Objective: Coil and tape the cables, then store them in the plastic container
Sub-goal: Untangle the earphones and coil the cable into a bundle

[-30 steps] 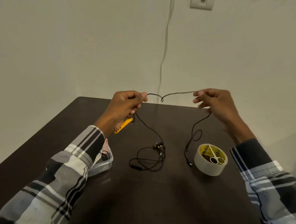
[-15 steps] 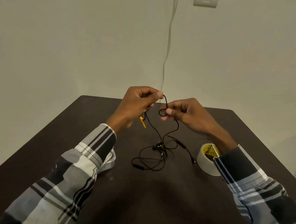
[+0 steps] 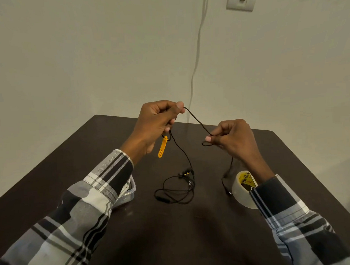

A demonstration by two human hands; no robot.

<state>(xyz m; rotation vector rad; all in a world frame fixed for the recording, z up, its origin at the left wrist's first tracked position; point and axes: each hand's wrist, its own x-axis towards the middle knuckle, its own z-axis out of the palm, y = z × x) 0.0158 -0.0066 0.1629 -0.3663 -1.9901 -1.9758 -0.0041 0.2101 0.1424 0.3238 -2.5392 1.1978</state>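
My left hand (image 3: 156, 123) and right hand (image 3: 233, 138) both pinched the black cable (image 3: 197, 120) mid-frame, fingers curled; its tangle lay on the bench (image 3: 176, 234) below.

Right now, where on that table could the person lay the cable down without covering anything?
Bare tabletop lies toward the person, between the sleeves, in front of the earphone tangle. The far left corner also looks free. It is crowded across the middle: plastic container, tangle, tape roll, with the cable strung between both hands.
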